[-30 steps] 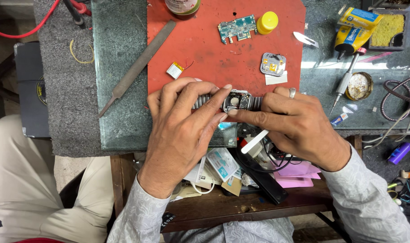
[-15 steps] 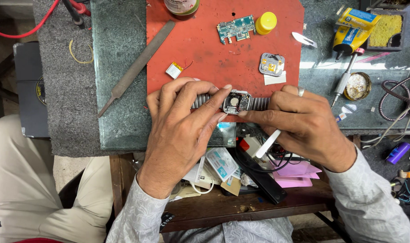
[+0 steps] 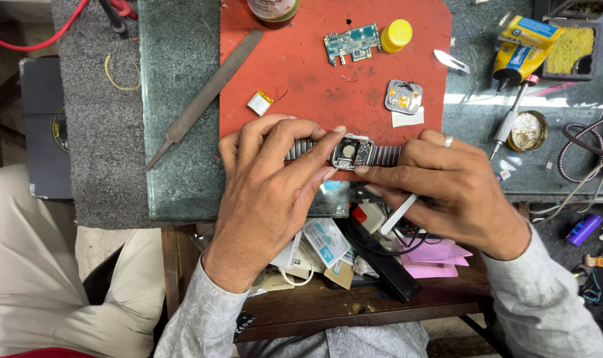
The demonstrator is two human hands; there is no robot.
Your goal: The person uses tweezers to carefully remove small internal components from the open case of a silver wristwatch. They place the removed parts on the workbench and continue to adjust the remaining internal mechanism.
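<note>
An opened smartwatch case (image 3: 352,152) on a metal link band lies at the near edge of the red mat (image 3: 315,86). My left hand (image 3: 268,192) grips the band's left part, thumb and forefinger pinching the case. My right hand (image 3: 454,189) holds the band's right part and also carries a thin white tool (image 3: 399,213) under its fingers. A ring sits on one right finger. The case's inside shows small parts.
On the mat lie a small circuit board (image 3: 352,42), a yellow cap (image 3: 395,34), a square watch module (image 3: 403,97) and a little battery (image 3: 260,103). A long metal file (image 3: 205,99) lies left. A blade (image 3: 451,61), glue tube (image 3: 521,46), soldering iron (image 3: 510,119) and tin (image 3: 528,130) sit right.
Both hands stay on the watch with slight finger shifts. The white tool under my right hand has swung a little.
</note>
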